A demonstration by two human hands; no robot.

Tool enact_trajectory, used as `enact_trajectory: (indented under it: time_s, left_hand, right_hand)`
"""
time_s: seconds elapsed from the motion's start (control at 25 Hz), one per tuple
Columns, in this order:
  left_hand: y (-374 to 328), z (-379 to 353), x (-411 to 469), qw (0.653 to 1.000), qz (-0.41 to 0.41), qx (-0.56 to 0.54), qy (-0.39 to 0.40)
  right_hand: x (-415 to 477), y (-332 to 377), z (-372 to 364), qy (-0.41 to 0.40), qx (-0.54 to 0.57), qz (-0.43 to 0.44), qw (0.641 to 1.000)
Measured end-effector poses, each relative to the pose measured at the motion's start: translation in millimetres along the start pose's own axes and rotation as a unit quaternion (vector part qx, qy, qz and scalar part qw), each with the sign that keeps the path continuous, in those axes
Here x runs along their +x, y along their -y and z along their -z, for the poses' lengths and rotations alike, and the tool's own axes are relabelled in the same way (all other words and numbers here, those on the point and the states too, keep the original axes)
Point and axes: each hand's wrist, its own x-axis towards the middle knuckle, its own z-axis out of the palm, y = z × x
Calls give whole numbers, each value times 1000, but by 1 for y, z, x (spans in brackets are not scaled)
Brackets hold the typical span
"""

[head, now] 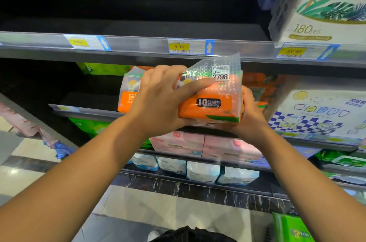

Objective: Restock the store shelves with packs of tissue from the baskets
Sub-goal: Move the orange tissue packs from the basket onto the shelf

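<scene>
Now, far left: I note pink bags on a side rack, too blurred to identify, above the pale floor.
Upper shelf rail: it runs the full width. I read 9.90 on the left price tag and 9.90 again on the middle price tag.
Second shelf, left part: green packs lie at the back, with a shelved orange pack standing just in front of them.
Left hand: clamped over the top left of the held orange tissue pack, with the thumb laid across its clear plastic flap.
Task item: the held pack is raised in front of the second shelf, just under the upper rail and beside the shelved orange pack. I read "J-2798" on its sticker. I cannot tell whether it touches the shelf.
Below the hands: pink packs sit side by side on the next shelf, with white-and-blue packs a shelf lower.
Right hand: gripping the right end of the same pack, with its fingers hidden behind it.
Second shelf, right part: a white checkered pack with a smiley print.
Upper right: a right price tag marked 23.90, with a palm-print pack marked 180 pcs standing above it.
Bottom right: a green pack lies at the frame edge.
</scene>
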Motion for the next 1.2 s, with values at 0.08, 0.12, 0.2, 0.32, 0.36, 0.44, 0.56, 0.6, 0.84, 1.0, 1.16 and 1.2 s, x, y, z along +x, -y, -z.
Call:
enact_trajectory:
  time_s: [0.08, 0.12, 0.2, 0.32, 0.36, 0.44, 0.56, 0.6, 0.84, 1.0, 1.16, 1.2]
  left_hand:
    - [4, -3, -3, 1000, -9, -16, -6]
    - [9, -3, -7, 1000, -5, -25, -9]
    - [23, -4, -19, 1000, 24, -15, -9]
    - [46, -9, -41, 996, 89, -23, -18]
    - [50, -13, -46, 992, 108, -61, -28]
    - [49, -22, -50, 985, 131, -105, -42]
    - [41, -37, -44, 985, 144, -94, -33]
    - [40, -41, -40, 984, 152, -92, -23]
    - [37, -48, -8, 966, 208, -148, 31]
    - [25, -63, -6, 899, 321, -294, -33]
    - [19, -71, -2, 819, 399, -410, -46]
    - [20, -73, 1, 811, 413, -413, -42]
  right_hand:
    - [-4, -8, -2, -13, 4, 19, 1000]
    - [-5, -11, -2, -17, 7, 23, 1000]
    - [-8, -15, 1, -29, 7, 24, 999]
    - [-4, -24, 6, -50, -37, 65, 996]
    - [-1, -28, 7, -50, -39, 81, 995]
    - [5, -34, 5, -40, -41, 105, 993]
    - [10, -42, -1, -32, -63, 76, 995]
    - [9, -44, -3, -24, -39, 49, 998]
    - [-6, -21, -1, -60, 161, 19, 985]
    - [6, -7, 1, -98, 201, -5, 975]
    - [16, -8, -5, -121, 198, -54, 971]
    - [19, -13, -6, -125, 195, -71, 970]
